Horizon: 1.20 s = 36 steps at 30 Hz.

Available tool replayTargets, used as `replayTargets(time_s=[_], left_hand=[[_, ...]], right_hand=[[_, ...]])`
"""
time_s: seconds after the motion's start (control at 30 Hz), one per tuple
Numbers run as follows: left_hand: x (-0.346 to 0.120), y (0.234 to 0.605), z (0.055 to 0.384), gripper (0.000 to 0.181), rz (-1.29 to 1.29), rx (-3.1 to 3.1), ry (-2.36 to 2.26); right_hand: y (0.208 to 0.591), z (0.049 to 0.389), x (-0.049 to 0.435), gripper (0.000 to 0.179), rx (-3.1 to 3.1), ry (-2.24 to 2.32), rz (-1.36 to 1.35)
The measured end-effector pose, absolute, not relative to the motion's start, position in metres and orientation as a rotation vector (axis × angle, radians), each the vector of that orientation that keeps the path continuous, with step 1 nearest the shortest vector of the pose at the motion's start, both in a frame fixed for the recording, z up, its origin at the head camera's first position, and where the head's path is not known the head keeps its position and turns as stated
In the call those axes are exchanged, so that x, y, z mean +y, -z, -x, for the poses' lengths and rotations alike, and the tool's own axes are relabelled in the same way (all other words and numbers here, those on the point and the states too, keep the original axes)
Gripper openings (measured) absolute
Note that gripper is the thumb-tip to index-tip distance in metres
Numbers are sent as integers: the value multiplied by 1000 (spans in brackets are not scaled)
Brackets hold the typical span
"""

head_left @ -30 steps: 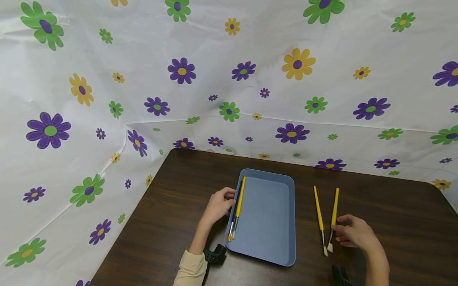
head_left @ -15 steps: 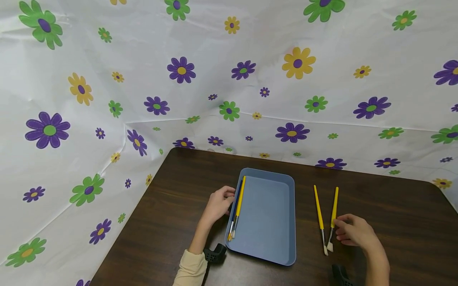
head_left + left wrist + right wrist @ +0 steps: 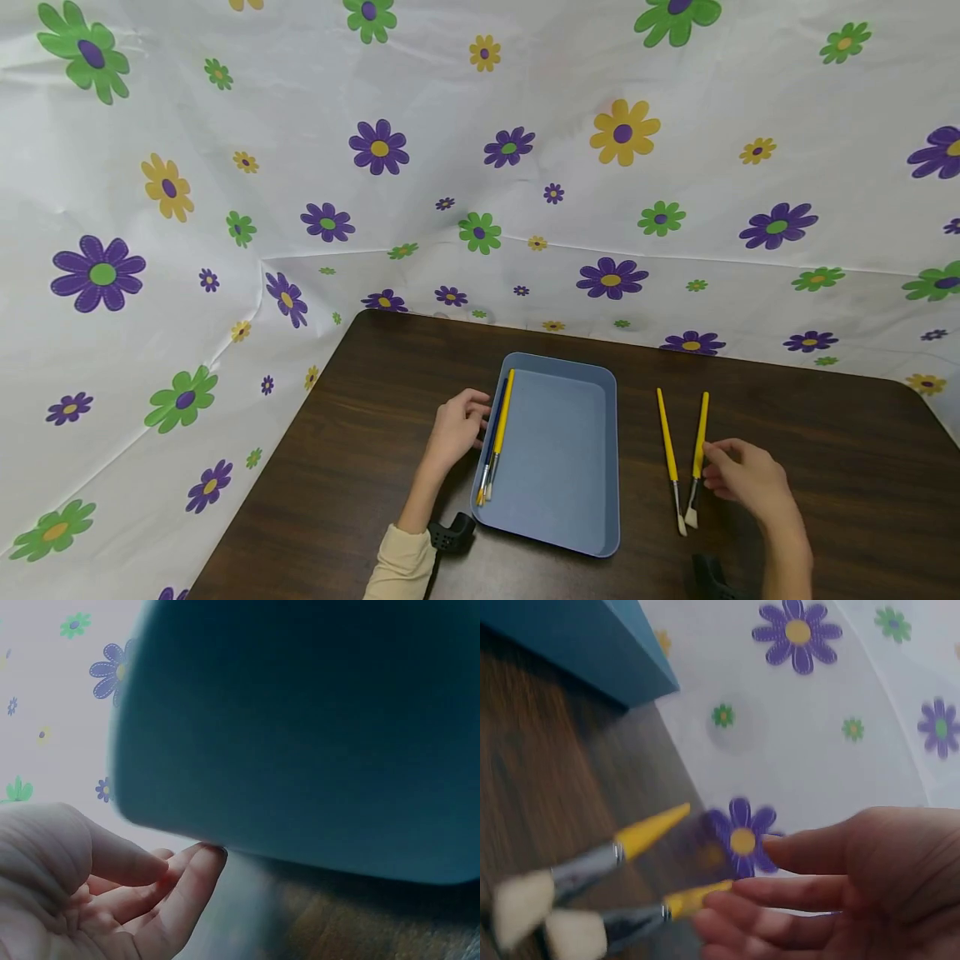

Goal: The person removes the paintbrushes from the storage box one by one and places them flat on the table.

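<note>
My left hand (image 3: 453,429) is at the left side of a blue-grey tray (image 3: 558,467), its fingertips touching the tray's outer wall in the left wrist view. Inside the tray, along that side, lie a yellow paintbrush (image 3: 505,412) and a dark blue paintbrush (image 3: 492,440). Two more yellow-handled brushes lie on the table to the right: a left brush (image 3: 667,437) and a right brush (image 3: 701,425). My right hand (image 3: 753,479) is beside the right brush, fingertips at its handle. In the right wrist view, thumb and forefinger are apart, with no handle pinched between them.
The dark brown wooden table (image 3: 817,433) has rounded back corners. A white sheet with printed flowers (image 3: 442,100) stands behind it and along its left side. Black cameras sit on both wrists.
My right hand has shifted slightly up along the right brush's handle. The brushes and tray stay where they were, and my left hand has barely moved.
</note>
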<state>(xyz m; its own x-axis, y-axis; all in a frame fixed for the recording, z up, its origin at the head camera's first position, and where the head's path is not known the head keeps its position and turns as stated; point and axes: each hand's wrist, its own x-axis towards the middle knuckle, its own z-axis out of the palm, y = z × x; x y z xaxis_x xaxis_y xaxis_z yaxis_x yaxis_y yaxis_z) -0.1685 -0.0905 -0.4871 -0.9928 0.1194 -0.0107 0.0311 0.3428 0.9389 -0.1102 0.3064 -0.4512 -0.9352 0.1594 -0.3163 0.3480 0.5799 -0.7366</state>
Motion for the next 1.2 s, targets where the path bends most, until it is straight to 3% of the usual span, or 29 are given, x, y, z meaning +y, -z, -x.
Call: replayTargets(time_s=[0.33, 0.63, 1.2], left_hand=[[-90, 492, 171, 23, -102, 2542, -1771], [-90, 494, 172, 22, -94, 2534, -1780], [-90, 491, 172, 20, -75, 2516, -1786]], right_hand=[[426, 112, 210, 30, 2789, 1663, -308], [448, 112, 117, 18, 2441, 1934, -99], [472, 104, 70, 33, 2189, 1964, -115]])
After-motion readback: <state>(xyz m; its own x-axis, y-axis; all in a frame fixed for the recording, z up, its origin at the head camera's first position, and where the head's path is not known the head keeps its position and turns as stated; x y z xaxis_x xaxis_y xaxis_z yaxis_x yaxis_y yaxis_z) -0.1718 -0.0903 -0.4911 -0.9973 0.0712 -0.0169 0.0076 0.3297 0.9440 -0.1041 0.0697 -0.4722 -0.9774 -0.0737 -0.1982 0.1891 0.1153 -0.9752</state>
